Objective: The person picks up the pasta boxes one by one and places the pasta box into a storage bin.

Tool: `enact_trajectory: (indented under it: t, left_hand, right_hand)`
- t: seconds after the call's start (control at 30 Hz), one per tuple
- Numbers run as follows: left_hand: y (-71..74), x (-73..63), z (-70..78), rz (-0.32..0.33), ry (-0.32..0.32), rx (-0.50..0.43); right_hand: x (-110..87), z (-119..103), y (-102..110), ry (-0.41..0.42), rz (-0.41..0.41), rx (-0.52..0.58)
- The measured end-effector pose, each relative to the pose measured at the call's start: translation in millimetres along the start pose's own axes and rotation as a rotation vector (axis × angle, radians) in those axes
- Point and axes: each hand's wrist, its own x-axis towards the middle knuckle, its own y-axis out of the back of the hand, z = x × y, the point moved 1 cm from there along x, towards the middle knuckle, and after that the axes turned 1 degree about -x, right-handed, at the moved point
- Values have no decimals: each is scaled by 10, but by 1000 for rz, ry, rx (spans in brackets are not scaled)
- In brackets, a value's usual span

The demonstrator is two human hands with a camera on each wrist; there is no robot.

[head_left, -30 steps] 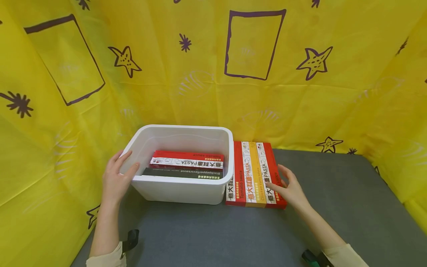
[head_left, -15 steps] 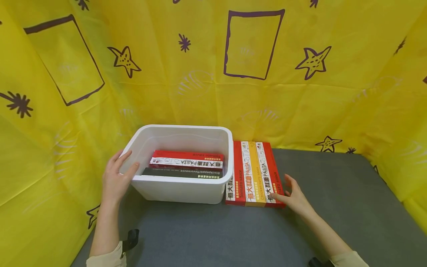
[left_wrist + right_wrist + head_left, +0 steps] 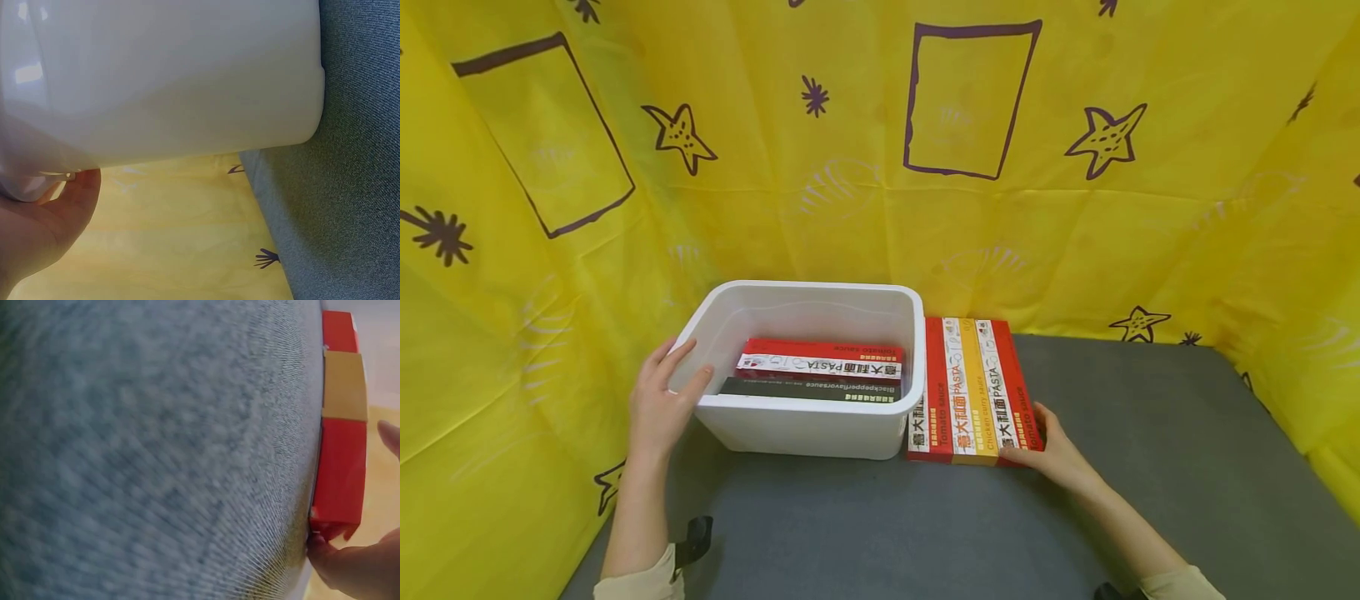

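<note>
My left hand [image 3: 658, 400] holds the near-left rim of a white plastic bin [image 3: 805, 429]; in the left wrist view a bent finger sits under that rim. Inside the bin lie a red tomato sauce pasta box [image 3: 820, 367] and a dark black pepper one [image 3: 812, 389]. Right of the bin, three pasta boxes lie side by side: red [image 3: 937, 392], yellow [image 3: 976, 375] and red [image 3: 1013, 392]. My right hand [image 3: 1060, 458] is at the near end of the rightmost red box. One fingertip touches its low right edge [image 3: 340, 469], while the thumb hovers just over its top.
A grey cloth-covered table [image 3: 820, 525] bears everything. Yellow patterned fabric [image 3: 820, 225] hangs close behind the bin and boxes, and also along the left and right sides.
The right hand has moved down toward the near end of the rightmost red pasta box, its thumb now lower along the box. The left hand and bin stay put.
</note>
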Motion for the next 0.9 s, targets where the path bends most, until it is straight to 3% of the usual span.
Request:
enact_trajectory:
  t: [0.57, 0.9]
  left_hand:
    - [-1, 10, -20, -14, 13, -5]
    - [5, 9, -31, -23, 29, -1]
  right_hand:
    - [29, 41, -30, 69, 26, -33]
    - [35, 44, -8, 64, 15, -61]
